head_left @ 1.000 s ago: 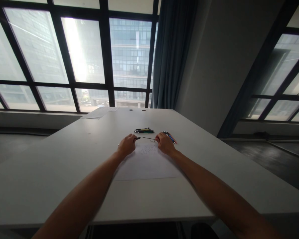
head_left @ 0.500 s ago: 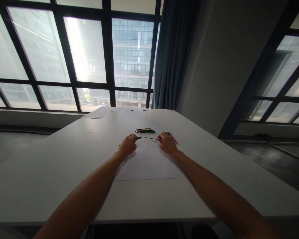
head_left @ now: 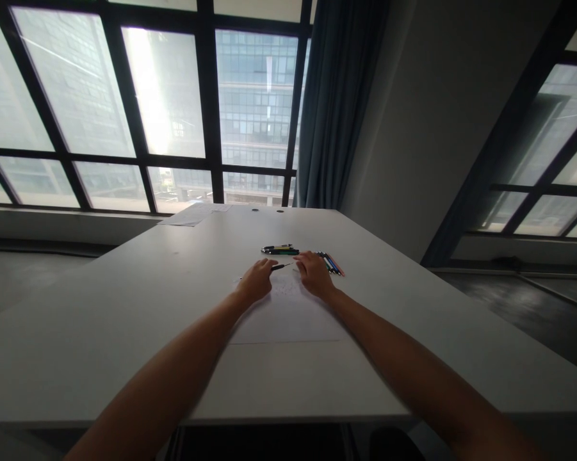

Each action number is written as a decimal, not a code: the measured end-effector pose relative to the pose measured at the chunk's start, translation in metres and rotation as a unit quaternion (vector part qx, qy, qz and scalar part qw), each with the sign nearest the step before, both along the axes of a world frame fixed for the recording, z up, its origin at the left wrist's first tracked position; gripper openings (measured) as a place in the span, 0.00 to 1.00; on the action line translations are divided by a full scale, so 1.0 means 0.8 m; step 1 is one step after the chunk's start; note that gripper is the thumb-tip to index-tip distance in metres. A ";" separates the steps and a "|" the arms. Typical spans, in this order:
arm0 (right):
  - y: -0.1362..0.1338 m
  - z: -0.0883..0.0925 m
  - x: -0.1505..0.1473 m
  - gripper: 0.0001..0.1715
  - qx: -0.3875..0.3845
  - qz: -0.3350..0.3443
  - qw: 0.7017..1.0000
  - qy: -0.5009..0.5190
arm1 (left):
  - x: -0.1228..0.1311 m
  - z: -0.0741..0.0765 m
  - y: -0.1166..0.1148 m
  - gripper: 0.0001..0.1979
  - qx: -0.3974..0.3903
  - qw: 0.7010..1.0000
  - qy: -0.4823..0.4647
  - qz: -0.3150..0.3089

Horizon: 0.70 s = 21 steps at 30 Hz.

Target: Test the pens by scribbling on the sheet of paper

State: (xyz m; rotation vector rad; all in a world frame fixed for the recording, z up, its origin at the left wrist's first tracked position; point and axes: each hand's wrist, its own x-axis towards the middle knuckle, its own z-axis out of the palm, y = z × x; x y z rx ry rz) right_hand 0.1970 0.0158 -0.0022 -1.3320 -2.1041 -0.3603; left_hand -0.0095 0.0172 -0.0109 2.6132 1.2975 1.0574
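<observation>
A white sheet of paper (head_left: 288, 314) with faint marks lies on the white table (head_left: 125, 307) in front of me. My left hand (head_left: 255, 283) is closed on a black pen part (head_left: 278, 266) at the sheet's far end. My right hand (head_left: 312, 274) is closed close beside it, pinching something thin that I cannot make out. The two hands nearly meet over the paper's top edge.
A few pens (head_left: 279, 250), black and yellow-green, lie just beyond the hands. Several coloured pens (head_left: 332, 264) lie right of my right hand. Loose papers (head_left: 192, 215) rest at the table's far left corner by the windows. A blue curtain (head_left: 336, 102) hangs behind.
The hands have moved closer together. The thin rod that lay between them is now hidden between the fingers, and the black piece in my left hand points toward the right hand.
</observation>
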 end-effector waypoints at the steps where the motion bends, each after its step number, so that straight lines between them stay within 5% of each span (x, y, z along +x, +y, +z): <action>1: 0.004 -0.003 0.001 0.15 -0.009 -0.022 1.000 -0.008 | 0.001 0.000 0.000 0.21 -0.005 1.000 0.001 0.004; 11: 0.024 -0.019 0.010 0.09 -0.075 -0.067 0.993 -0.055 | 0.006 -0.003 0.000 0.22 -0.033 0.998 0.055 0.016; 21: -0.003 -0.001 0.005 0.07 -0.015 -0.011 1.000 -0.024 | 0.001 -0.003 0.002 0.23 -0.036 0.997 0.067 0.016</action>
